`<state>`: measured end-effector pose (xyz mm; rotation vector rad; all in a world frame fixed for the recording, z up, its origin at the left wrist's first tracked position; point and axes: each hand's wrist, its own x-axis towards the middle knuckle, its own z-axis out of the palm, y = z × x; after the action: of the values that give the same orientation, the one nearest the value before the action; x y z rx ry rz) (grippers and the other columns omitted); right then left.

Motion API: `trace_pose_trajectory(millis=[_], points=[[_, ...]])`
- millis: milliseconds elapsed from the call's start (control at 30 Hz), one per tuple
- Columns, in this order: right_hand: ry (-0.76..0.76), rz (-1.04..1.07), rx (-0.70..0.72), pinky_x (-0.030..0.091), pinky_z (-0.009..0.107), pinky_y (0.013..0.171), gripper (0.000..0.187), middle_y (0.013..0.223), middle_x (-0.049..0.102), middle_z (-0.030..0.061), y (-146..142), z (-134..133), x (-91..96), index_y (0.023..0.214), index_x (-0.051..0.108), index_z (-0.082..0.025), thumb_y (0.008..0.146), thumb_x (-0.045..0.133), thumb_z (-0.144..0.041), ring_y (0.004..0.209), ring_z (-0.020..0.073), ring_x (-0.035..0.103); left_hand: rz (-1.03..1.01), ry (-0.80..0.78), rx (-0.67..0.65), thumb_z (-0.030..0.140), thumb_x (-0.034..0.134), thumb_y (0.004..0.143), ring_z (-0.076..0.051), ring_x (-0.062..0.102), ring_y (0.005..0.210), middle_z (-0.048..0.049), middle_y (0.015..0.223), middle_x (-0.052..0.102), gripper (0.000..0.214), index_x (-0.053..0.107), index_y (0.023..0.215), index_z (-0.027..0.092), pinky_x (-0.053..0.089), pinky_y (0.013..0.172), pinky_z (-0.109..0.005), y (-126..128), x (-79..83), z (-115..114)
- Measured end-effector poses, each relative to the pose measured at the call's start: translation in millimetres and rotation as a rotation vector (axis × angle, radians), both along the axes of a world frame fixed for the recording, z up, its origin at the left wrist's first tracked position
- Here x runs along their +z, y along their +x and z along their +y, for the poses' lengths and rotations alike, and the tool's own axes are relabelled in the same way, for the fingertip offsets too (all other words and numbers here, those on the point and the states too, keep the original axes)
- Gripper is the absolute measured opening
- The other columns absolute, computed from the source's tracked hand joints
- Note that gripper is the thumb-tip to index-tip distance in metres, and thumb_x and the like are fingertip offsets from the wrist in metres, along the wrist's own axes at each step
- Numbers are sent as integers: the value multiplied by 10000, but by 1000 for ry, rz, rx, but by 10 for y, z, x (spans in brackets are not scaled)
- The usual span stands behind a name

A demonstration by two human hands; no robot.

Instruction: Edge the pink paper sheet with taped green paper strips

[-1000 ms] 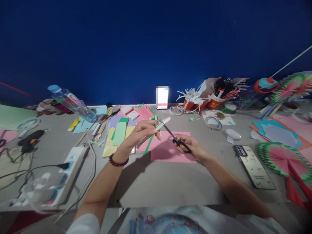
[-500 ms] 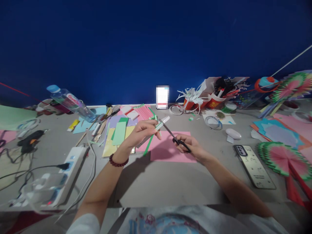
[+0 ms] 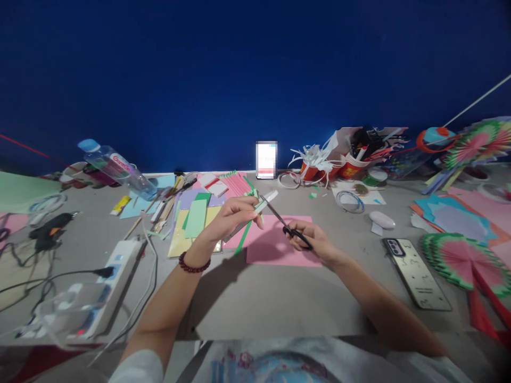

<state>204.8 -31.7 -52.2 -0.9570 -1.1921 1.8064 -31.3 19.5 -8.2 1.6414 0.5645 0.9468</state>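
Over a grey tabletop (image 3: pixel 279 308), I have the right hand (image 3: pixel 305 238) clamped on black-handled metal scissors (image 3: pixel 286 229), above a flat rectangular sheet of pink paper (image 3: pixel 281 256). Slightly beyond, the left hand (image 3: pixel 236 214) pinches a narrow whitish paper strip (image 3: pixel 270 199) in mid-air at the blades' tips; I cannot tell whether they touch it. Farther back, a lit, upright rectangular screen (image 3: pixel 266 159) stands before a dark blue wall (image 3: pixel 255 69).

The label (image 3: pixel 123 164) on the clear bottle (image 3: pixel 133 179) seems to read "Ganten", while lettering on the phone case (image 3: pixel 419 276) is too small to read.
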Motion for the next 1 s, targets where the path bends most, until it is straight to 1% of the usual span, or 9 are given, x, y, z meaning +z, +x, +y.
trace_pose_trajectory(millis=[267,500,700,833,933,1000], points=[[19,22,20,206,227,445,343,552,430,-69,6,6,-34,803,586,-160,690,768,-428,447,47,254,-1,-11,-6,366,615,854,-163,529,696,-55,710,536,274,760,706,187,427,601,-299,-8,-17,12],[4,6,8,204,219,454,344,528,412,-84,29,5,-54,814,600,-152,686,785,-412,450,44,255,-13,-27,-9,349,616,857,-169,538,719,-63,724,547,268,760,706,180,434,602,-299,-7,-11,3],[-11,1,-10,194,217,451,372,526,419,-83,21,0,-63,822,602,-151,681,793,-437,442,41,252,-9,-1,0,375,617,852,-166,531,690,-53,684,527,285,755,702,176,427,582,-295,-1,-19,11],[-26,12,-9,188,214,444,381,554,457,-69,4,2,-45,804,593,-156,662,806,-438,437,35,257,-9,4,-1,383,620,851,-163,523,680,-50,674,513,296,757,691,174,423,590,-295,-4,-31,20],[-20,34,18,198,222,439,402,583,489,-49,5,3,-42,786,579,-167,644,810,-464,436,45,293,-9,-6,-8,375,618,852,-152,495,649,-41,662,493,296,757,680,178,415,598,-298,-5,-42,29],[16,69,66,200,229,441,449,574,486,-44,22,-1,-50,785,576,-168,635,796,-530,439,57,321,-13,-23,-25,354,614,854,-142,461,627,-27,644,457,278,767,694,185,407,608,-299,-2,-59,38]])
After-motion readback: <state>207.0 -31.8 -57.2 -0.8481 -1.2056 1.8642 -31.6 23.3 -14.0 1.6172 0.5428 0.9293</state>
